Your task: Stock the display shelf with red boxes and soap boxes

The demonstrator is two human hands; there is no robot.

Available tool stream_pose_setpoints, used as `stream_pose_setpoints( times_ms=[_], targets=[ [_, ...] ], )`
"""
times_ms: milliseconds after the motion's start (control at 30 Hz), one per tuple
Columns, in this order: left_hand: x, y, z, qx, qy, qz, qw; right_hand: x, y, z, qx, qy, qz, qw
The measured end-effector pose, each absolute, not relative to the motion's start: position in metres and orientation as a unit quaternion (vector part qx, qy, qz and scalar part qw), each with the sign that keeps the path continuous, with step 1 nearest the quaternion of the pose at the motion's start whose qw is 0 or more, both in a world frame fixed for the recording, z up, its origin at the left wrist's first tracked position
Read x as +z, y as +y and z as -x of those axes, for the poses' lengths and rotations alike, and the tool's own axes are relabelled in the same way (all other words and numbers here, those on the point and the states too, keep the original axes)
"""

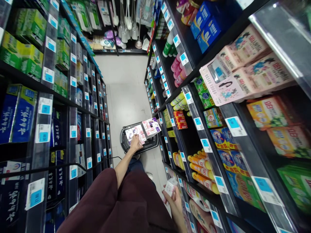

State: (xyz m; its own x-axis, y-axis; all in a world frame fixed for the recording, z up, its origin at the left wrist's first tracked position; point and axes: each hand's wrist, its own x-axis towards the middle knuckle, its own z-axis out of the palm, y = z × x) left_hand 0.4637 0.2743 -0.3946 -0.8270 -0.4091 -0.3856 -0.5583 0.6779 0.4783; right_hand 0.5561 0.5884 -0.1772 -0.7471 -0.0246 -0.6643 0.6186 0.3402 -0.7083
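My left hand [136,143] reaches down into a black plastic basket [123,142] on the floor, its fingers closed on one of the small boxes there. White, pink and purple small boxes [150,127] lie in rows across the basket. Close to the lower right shelves, my right hand [175,201] grips a small white box [171,186] between thumb and fingers. Pink and white packs [198,207] lie on the low shelf beside that hand.
Tall shelves with price tags [235,126] flank the narrow aisle. Toothpaste boxes [26,113] fill the left side. Pink soap packs [243,69] jut out at upper right. Yellow and orange bottles [201,171] lie lower. Brushes [128,22] hang at the far end; a black cord [65,165] crosses the left.
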Motion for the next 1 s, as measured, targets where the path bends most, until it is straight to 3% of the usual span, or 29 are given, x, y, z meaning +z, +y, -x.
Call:
stream_pose_setpoints(
  times_ms=[300,467,700,900,1000],
  targets=[
    [-0.407,0.278,-0.468,0.27,0.915,0.276,0.115,-0.169,0.58,-0.552,-0.561,0.73,-0.248,0.301],
    [-0.41,0.27,-0.466,0.271,0.924,0.244,0.114,-0.158,0.57,-0.54,-0.653,0.653,-0.268,0.275],
    [-0.405,0.264,-0.461,0.254,0.933,0.221,0.127,-0.125,0.555,-0.512,-0.7,0.622,-0.211,0.281],
    [-0.392,0.262,-0.456,0.251,0.938,0.203,0.126,-0.101,0.565,-0.492,-0.682,0.695,-0.115,0.198],
    [-0.398,0.262,-0.456,0.234,0.946,0.194,0.113,-0.065,0.583,-0.473,-0.609,0.782,-0.04,0.128]
  ],
)
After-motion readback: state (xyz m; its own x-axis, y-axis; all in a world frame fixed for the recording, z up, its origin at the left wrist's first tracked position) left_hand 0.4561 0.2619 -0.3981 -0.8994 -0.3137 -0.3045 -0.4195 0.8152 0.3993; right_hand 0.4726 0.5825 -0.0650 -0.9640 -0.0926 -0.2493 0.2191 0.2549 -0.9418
